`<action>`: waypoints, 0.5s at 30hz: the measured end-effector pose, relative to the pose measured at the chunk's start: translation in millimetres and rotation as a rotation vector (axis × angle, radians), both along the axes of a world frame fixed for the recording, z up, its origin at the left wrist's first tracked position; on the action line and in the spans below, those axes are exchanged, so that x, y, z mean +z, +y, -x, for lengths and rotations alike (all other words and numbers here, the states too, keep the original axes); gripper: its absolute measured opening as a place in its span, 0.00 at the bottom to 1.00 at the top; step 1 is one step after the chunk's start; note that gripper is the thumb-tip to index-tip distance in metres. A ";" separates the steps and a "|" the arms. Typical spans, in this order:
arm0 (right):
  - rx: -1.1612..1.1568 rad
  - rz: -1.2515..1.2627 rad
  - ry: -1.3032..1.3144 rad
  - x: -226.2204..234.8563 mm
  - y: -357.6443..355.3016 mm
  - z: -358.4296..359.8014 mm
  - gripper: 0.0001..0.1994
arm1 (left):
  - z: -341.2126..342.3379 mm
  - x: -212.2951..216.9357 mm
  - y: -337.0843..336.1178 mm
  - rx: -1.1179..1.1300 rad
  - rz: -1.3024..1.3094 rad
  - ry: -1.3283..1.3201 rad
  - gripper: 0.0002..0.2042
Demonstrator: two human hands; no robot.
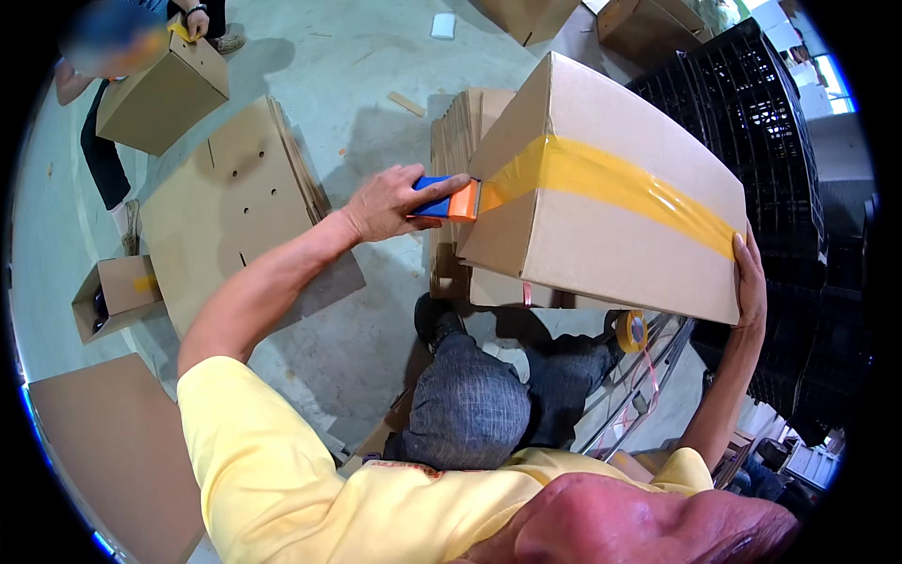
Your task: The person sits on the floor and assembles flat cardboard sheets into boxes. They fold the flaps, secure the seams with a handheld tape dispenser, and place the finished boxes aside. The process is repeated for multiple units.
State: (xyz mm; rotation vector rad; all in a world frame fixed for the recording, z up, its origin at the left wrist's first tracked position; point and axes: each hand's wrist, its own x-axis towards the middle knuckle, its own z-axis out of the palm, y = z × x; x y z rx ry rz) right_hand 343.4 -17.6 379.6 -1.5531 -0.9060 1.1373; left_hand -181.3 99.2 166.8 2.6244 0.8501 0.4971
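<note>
A closed brown cardboard box (625, 249) rests tilted on a pile of flat cardboard in front of me. Yellow packing tape (639, 186) runs along its upper side and folds down over its left end. My left hand (390, 202) is closed around a blue and orange tape dispenser (458, 201), whose orange front touches the taped left end. At the opposite end, my right hand (750, 280) holds the box, with its fingers against the end face and the palm partly hidden.
Flat cardboard sheets (225, 202) lie on the floor at left. Black plastic crates (733, 103) are stacked at right. A yellow tape roll (631, 331) sits by my knee, near metal bars. At far left, another person handles a cardboard box (164, 99); a small open box (117, 296) stands below.
</note>
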 end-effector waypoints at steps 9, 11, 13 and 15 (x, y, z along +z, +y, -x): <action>-0.042 0.037 -0.108 -7.6 1.5 -32.5 0.28 | -27.5 93.7 15.8 -0.136 -0.339 0.551 0.28; -0.052 0.058 -0.071 -10.6 -9.8 -46.2 0.28 | -55.9 97.0 10.4 -0.370 -0.435 0.951 0.18; 0.029 0.003 -0.078 -16.2 7.2 -53.2 0.28 | -57.5 60.5 -1.3 -0.319 -0.111 1.082 0.14; 0.011 0.032 0.017 -20.8 2.3 -33.0 0.28 | -56.2 -8.7 -3.1 -0.038 0.299 1.070 0.23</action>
